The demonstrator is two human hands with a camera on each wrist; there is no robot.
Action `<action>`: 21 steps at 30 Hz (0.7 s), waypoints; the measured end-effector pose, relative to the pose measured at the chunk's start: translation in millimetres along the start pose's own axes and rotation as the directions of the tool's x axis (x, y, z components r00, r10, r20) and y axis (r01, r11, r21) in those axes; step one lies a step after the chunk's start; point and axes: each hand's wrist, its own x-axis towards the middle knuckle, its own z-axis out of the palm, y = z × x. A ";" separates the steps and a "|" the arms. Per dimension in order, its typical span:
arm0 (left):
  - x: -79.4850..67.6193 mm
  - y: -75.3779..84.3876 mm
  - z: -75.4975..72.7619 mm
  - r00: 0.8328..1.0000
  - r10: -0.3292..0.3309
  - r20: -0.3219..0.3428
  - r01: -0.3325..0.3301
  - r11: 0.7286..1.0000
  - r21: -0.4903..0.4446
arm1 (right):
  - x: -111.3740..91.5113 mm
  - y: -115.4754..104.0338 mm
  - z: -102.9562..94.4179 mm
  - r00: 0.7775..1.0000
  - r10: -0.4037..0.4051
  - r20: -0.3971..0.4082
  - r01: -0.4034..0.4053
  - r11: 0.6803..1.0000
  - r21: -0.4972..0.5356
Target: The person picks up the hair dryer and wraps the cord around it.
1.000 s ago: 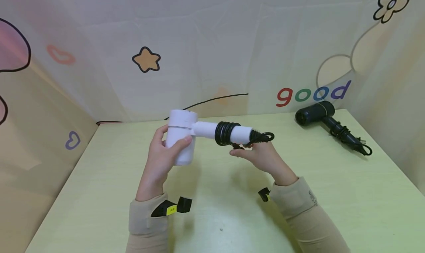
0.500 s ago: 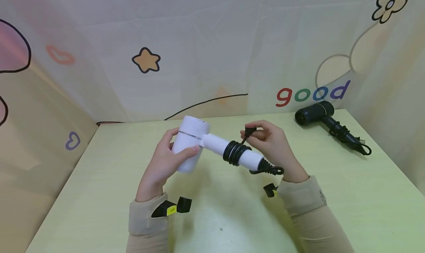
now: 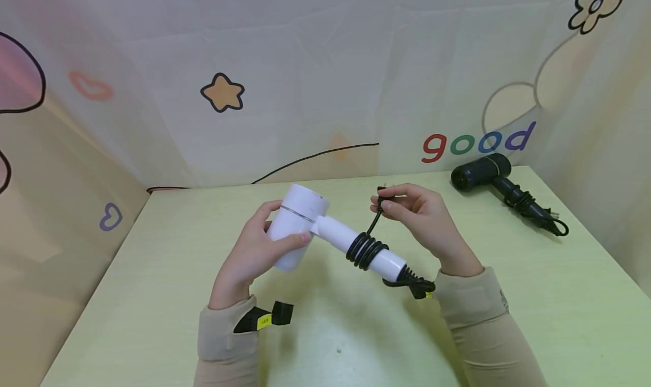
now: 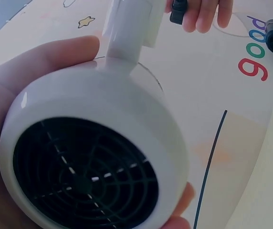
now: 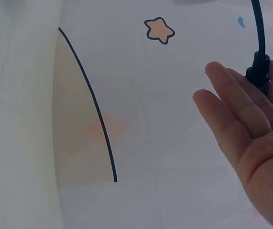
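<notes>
My left hand [image 3: 254, 251] grips the barrel of a white hair dryer [image 3: 300, 206], thumb across its near side. The dryer is held above the table, its handle slanting down to the right. A black cord [image 3: 367, 251] is coiled round the handle, and a looped end hangs at the handle's tip. Between thumb and fingers, my right hand [image 3: 427, 220] pinches the black plug [image 5: 258, 71], with a short length of cord running from it to the coil. In the left wrist view, the dryer's dark round grille [image 4: 84, 176] faces the camera.
A black hair dryer [image 3: 480, 173] with its cord wound round the handle lies at the table's back right. The pale table [image 3: 168, 296] meets a printed cloth backdrop [image 3: 315, 93] at its rear edge.
The white dryer has tilted, its handle end dropping. My right hand has moved from below the handle up to its far side, where it now pinches the plug and draws some cord away from the coil.
</notes>
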 end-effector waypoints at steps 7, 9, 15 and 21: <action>0.1 -0.1 2.3 1.000 -0.003 -0.009 0.003 1.000 0.031 | -1.6 -3.9 1.7 1.000 -0.016 0.025 0.017 1.000 -0.011; 0.3 -0.2 3.3 1.000 -0.001 -0.013 0.002 0.999 0.044 | -2.5 -5.6 1.9 0.999 -0.016 0.035 0.016 1.000 0.003; -0.1 0.2 6.3 0.998 0.002 -0.066 0.007 0.990 0.138 | -5.5 -14.9 2.8 0.997 0.039 0.064 -0.039 0.999 -0.007; -1.5 1.8 12.9 0.980 0.045 -0.196 0.029 0.932 0.361 | -13.0 -21.9 12.3 0.997 0.034 0.064 -0.012 0.947 -0.321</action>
